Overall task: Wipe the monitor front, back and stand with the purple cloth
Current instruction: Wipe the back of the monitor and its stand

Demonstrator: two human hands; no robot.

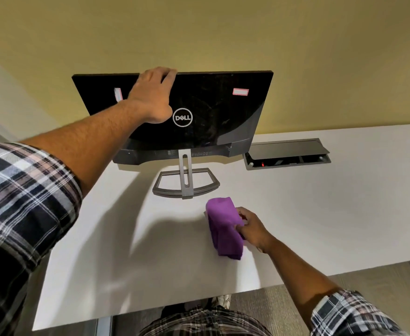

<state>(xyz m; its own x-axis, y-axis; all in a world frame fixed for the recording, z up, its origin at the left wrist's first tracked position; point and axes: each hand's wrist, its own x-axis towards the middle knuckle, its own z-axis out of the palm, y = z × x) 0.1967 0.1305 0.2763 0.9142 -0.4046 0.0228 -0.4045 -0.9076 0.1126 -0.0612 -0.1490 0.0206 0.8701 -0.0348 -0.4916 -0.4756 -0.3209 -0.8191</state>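
Right hand (252, 230) grip bunches purple cloth (224, 227), near stand (186, 181).

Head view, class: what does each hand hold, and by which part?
The left hand grips the monitor by its top edge. The right hand grips the purple cloth at its right side.

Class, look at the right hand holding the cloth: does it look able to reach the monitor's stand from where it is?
Probably yes. The right hand grips the purple cloth just in front of the stand, with only bare table between them. The left hand is up on the monitor, out of the way.
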